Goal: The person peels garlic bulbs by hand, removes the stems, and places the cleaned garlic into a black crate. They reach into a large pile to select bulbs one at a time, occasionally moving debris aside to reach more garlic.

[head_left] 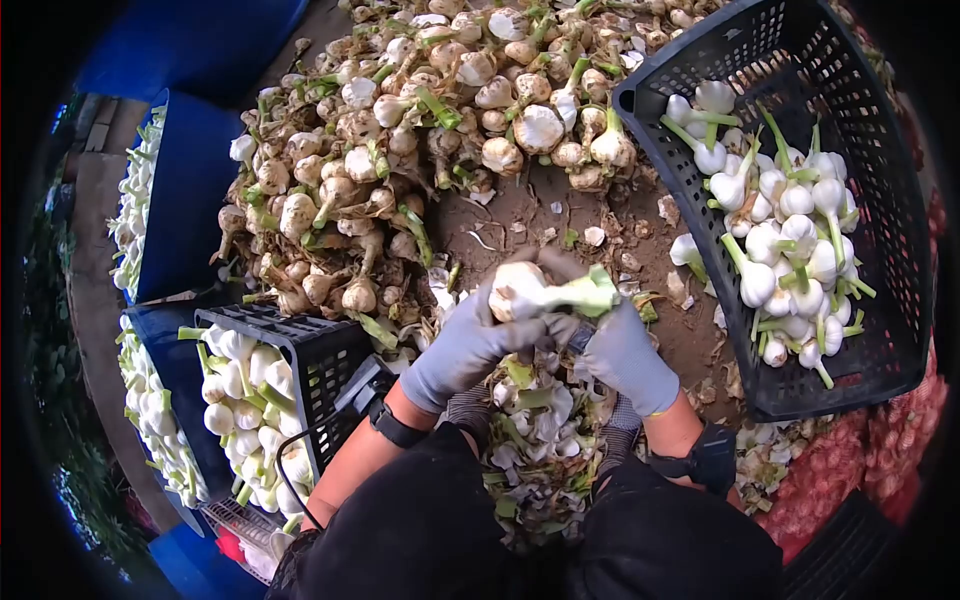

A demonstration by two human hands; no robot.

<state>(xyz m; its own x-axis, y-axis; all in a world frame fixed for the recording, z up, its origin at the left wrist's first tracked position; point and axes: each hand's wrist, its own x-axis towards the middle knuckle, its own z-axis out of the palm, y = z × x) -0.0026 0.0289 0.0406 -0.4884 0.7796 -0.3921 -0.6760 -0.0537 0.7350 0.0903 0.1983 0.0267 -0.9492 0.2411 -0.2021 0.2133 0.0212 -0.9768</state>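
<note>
My left hand (462, 345), in a grey glove, grips a garlic bulb (520, 288) with a green stalk. My right hand (628, 355), also gloved in grey, holds the stalk end of the same bulb from below. Both hands meet above a heap of peeled skins and green trimmings (535, 440) between my knees. A large pile of dirty unpeeled garlic (400, 150) lies on the soil just beyond my hands. A black crate (890, 290) at the right holds clean white bulbs (790, 240).
Another black crate (320, 350) with cleaned garlic stands at my left. Blue bins (190, 190) with more white garlic line the far left. Red mesh sacks (880, 450) lie at the lower right. Bare soil (540, 215) shows between pile and hands.
</note>
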